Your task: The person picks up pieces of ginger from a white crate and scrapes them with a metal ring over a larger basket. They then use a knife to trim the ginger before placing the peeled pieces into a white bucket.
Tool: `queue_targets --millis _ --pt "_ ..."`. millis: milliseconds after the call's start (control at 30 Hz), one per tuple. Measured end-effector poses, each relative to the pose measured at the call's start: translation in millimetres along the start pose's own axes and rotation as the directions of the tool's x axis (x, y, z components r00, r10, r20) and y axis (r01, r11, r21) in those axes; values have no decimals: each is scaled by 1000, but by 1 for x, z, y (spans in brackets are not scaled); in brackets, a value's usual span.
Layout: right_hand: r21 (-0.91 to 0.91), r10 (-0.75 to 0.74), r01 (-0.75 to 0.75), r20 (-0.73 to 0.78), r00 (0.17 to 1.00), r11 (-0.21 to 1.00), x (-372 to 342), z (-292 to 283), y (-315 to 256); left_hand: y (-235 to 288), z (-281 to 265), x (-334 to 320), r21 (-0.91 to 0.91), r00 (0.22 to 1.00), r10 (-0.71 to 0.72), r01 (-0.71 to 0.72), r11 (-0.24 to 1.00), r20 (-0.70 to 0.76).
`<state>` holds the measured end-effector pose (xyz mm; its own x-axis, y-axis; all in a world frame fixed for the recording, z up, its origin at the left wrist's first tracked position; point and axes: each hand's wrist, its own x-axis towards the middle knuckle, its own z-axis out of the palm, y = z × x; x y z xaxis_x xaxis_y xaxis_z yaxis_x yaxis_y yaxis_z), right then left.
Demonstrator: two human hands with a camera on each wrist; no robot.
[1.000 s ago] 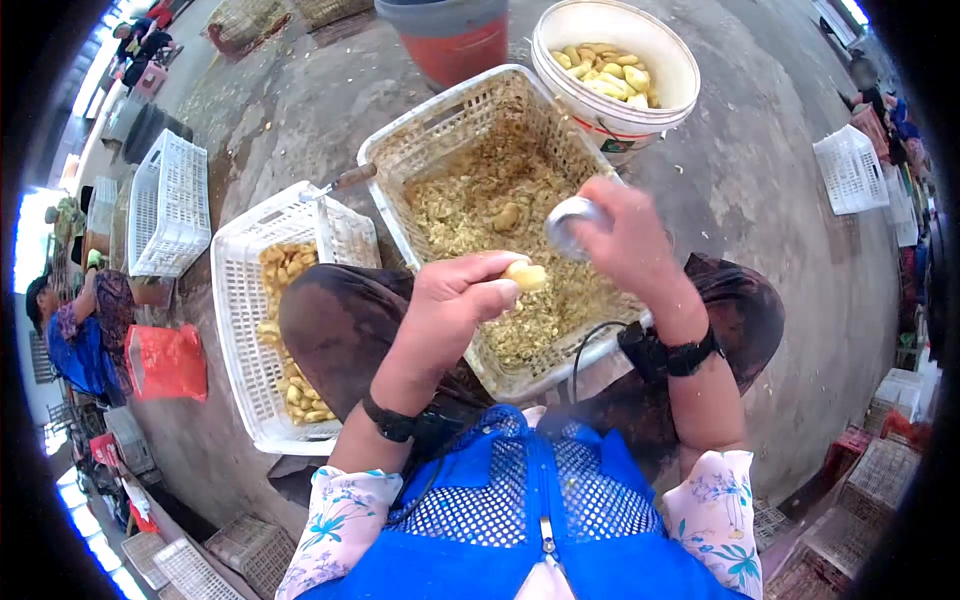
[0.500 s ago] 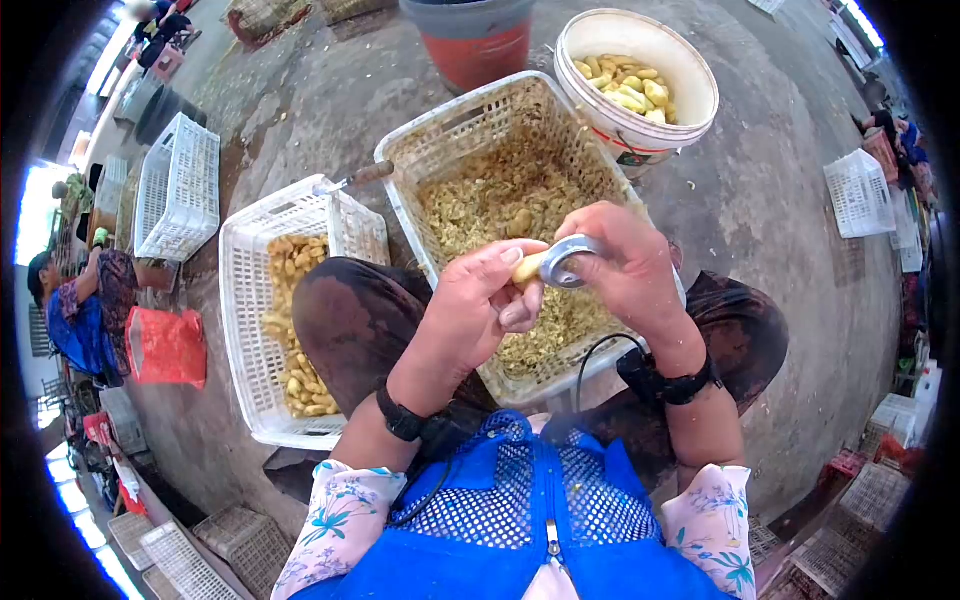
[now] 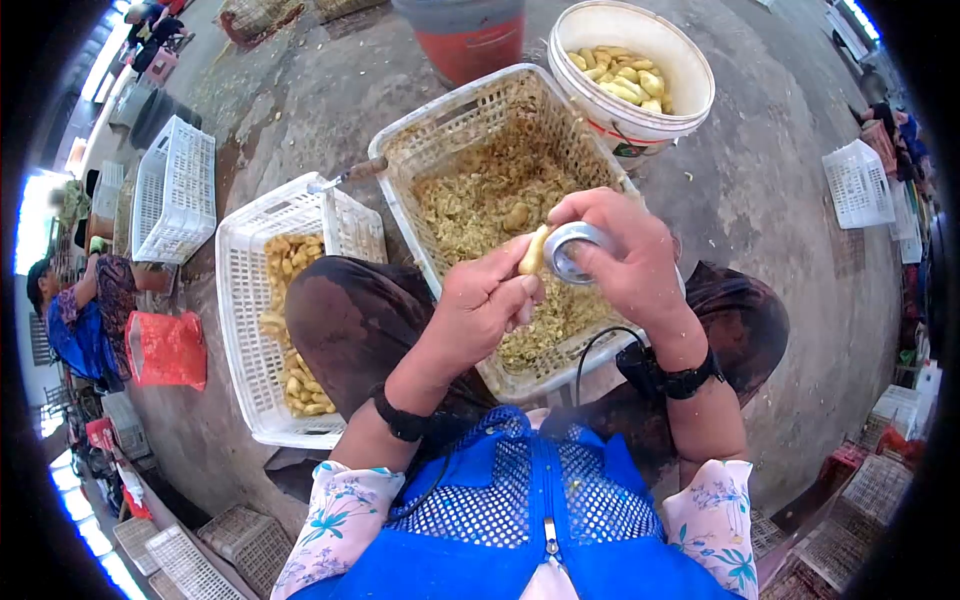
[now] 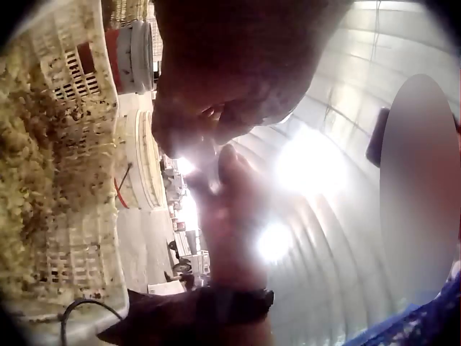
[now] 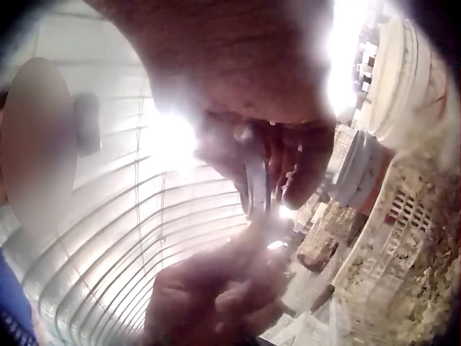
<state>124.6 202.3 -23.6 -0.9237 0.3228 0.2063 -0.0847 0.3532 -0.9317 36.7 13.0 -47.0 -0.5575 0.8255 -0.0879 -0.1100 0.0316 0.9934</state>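
Note:
My left hand pinches a small, pale yellow root piece that looks like peeled ginger, one end pointing up past the fingertips. Curled around a shiny metal ring-shaped tool, my right hand has the ring's edge right beside the root. Both hands are above a white basket holding yellowish peelings. In the right wrist view the ring shows edge-on between the fingers, with the left hand below it. Glare blurs the root in both wrist views.
A white crate of unpeeled-looking roots stands by my left knee. A wooden-handled tool lies across the rims. Behind the basket are a white bucket with pale roots and a red-grey tub. Another person sits at left.
The right hand came in from the right and brought the ring against the root, then drew slightly back. The root has turned from lying sideways to pointing up.

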Motion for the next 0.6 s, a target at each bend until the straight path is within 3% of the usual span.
queue_targets --millis 200,300,400,600 --pt "33 14 -16 66 998 999 -1 -2 -1 1 0 0 58 1000 -3 3 998 -16" --pt "32 -12 7 133 991 999 0 -6 6 8 -1 1 195 1000 15 -20 981 25" --pt "58 -38 27 183 982 998 1 -10 7 1 -6 1 337 991 112 -132 932 79" --pt "42 -6 -3 214 977 999 1 -8 8 -6 -6 1 430 966 237 -257 865 101"
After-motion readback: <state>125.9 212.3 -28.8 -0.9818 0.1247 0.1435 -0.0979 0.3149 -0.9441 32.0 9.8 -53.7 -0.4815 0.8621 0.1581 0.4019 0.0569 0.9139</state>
